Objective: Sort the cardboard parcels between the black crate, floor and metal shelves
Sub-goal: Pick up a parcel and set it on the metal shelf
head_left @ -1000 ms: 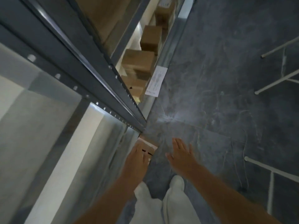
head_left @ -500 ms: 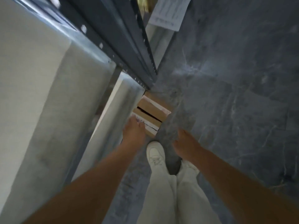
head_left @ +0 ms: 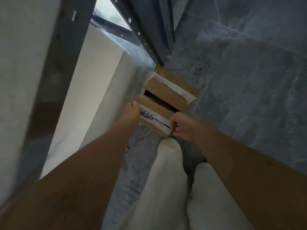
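Two cardboard parcels lie on the grey floor against the foot of the metal shelves (head_left: 149, 30). The near parcel (head_left: 152, 112) is brown with white tape and a purple print. My left hand (head_left: 132, 108) grips its left end and my right hand (head_left: 181, 126) curls round its right end. The far parcel (head_left: 167, 87), taped in white with red print, lies just behind it, a dark gap between them. No black crate is in view.
A pale shelf board (head_left: 93, 90) and grey uprights fill the left side. The grey marbled floor (head_left: 240, 80) spreads to the right. My legs in white trousers (head_left: 166, 180) stand just below the near parcel.
I have bent lower and the parcels loom larger. Both hands have come in from hovering beside the near parcel to hold its two ends.
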`<state>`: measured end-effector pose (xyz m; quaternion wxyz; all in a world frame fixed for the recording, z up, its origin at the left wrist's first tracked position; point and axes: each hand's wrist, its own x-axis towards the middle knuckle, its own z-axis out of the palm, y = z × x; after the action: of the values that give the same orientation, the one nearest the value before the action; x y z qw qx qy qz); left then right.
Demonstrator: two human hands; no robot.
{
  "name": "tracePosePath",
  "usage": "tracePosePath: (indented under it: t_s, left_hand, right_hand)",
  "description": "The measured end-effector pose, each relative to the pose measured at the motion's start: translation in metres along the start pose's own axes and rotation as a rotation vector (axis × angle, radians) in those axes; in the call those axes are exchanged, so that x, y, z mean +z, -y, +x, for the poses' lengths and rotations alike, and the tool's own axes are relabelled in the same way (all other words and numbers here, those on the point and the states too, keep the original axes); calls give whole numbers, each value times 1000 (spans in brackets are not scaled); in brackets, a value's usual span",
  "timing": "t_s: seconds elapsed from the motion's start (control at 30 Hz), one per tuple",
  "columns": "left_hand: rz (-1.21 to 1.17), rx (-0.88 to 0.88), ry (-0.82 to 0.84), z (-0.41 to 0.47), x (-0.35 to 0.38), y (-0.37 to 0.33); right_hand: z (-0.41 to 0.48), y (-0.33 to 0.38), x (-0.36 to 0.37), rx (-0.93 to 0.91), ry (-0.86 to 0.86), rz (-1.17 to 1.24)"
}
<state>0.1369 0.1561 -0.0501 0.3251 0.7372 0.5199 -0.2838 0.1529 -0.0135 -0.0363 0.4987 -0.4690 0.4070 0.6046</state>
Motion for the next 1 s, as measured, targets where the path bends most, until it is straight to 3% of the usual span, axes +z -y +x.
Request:
tracePosePath:
  t_s: [0.2,0.33,0.43,0.63,0.77,1.0]
  left_hand:
    - [-184,54,-68,-95,-33,-12]
    - [-249,77,7,-178,-70,-59]
    - [-320,191,122,-251,-103,-113]
    - [-512,346,215,-417,-197,-220]
    - [-608,412,198,-510,-268,-257]
    - [-627,711,166,-619,-341,-291]
  right_hand:
    - [-104,-21,-2,-30,39,-10]
    - [-200,-3,-16,-140,-91,65]
    - [-302,29,-30,-197,-212,72]
    - [-508,74,-58,-516,-492,95]
    - [-616,69,-49,-653,-499,86]
    - [-744,73,-55,-859,-390,36]
